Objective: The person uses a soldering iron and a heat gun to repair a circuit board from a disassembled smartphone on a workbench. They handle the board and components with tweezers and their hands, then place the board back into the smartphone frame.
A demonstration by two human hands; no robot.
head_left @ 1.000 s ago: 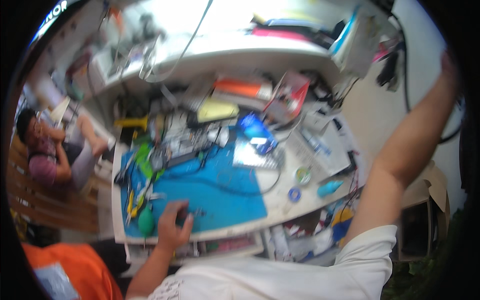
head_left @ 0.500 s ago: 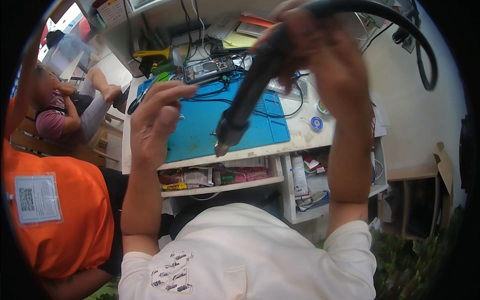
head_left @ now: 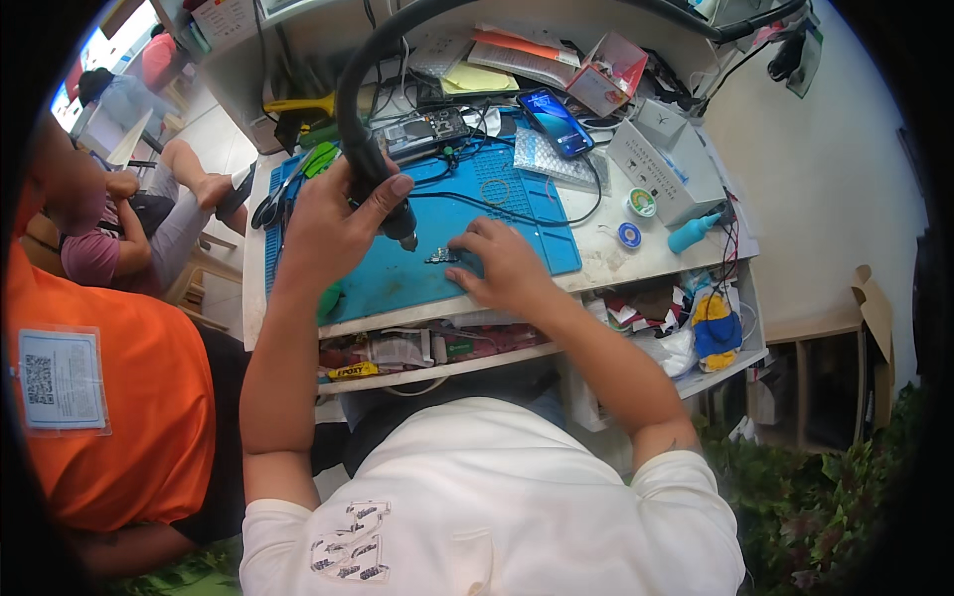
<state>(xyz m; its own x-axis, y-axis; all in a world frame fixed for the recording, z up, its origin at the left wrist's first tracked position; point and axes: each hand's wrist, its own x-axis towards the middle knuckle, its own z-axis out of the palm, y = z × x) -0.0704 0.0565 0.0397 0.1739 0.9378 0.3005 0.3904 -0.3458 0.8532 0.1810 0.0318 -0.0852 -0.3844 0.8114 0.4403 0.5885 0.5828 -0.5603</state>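
My left hand (head_left: 333, 223) is wrapped round a black hot air gun (head_left: 401, 226) with a thick hose curving up from it. Its short metal nozzle points down toward a small circuit board (head_left: 440, 256) on the blue work mat (head_left: 383, 288). From the right, my right hand (head_left: 507, 263) reaches low over the mat, thumb and fingertips closed about the board's right end. The fingers partly hide that end.
Behind the hands lie an opened phone (head_left: 429, 131) and a lit phone (head_left: 556, 124) on bubble wrap. A white box (head_left: 666, 159), solder spool (head_left: 629, 235) and blue bottle (head_left: 695, 232) stand right. An open drawer (head_left: 437, 375) juts out in front. A person in orange (head_left: 129, 397) is close at left.
The hot air gun has passed from my right hand to my left and swung left over the mat. My right hand has come down to the small circuit board.
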